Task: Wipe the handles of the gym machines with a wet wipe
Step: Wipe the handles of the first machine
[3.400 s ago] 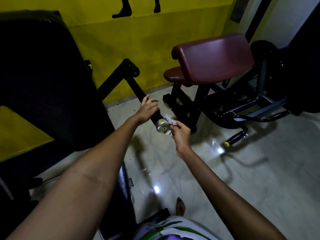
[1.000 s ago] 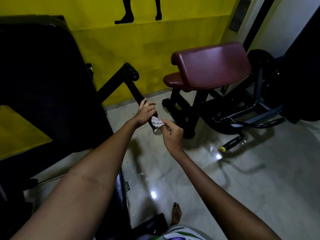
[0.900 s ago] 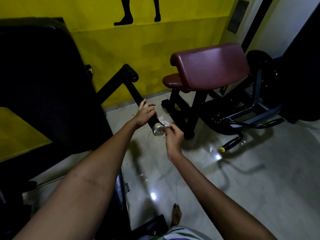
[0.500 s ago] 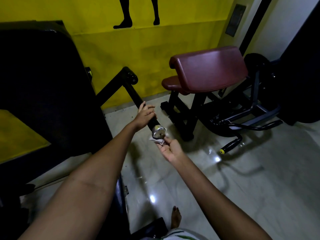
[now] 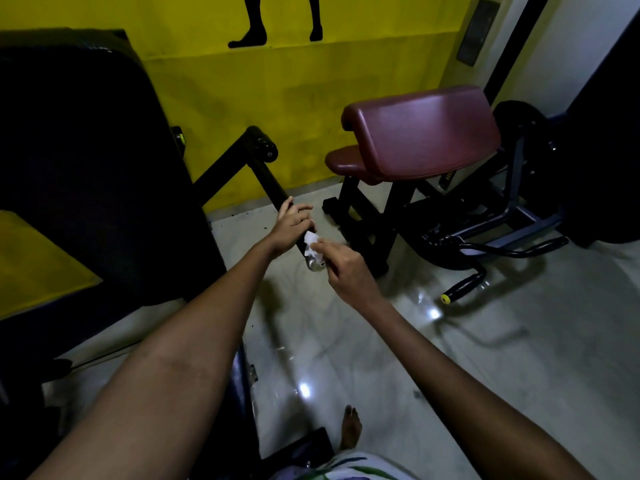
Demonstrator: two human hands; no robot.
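**Wipe at the capped end of the black handle**

Your left hand [image 5: 290, 226] was curled round the black cylindrical machine handle [image 5: 277, 197], just above its silver metal end cap [image 5: 314, 264]. Your right hand [image 5: 341, 268] pinched a small crumpled white wet wipe [image 5: 310, 243] between thumb and fingertips, pressing it onto the handle right beside the left hand's knuckles.

The handle's long axis ran diagonally: from its black pivot joint [image 5: 265, 147] near the yellow wall [image 5: 277, 98] down and toward you, capped end pointing at you and slightly right, out over the pale glossy floor [image 5: 485, 358].

Handling, as judgement: the wipe looked light, limp and damp, so it would bunch and slip unless you kept it pinched or wrapped round the bar. The handle looked rigid, and since it hangs from a pivot it may swing; the left-hand grip near the end seemed the right place to steady it. The polished cap would likely be slick under a wet wipe.

A maroon padded curl bench [image 5: 422, 133] stood well apart, to the right.
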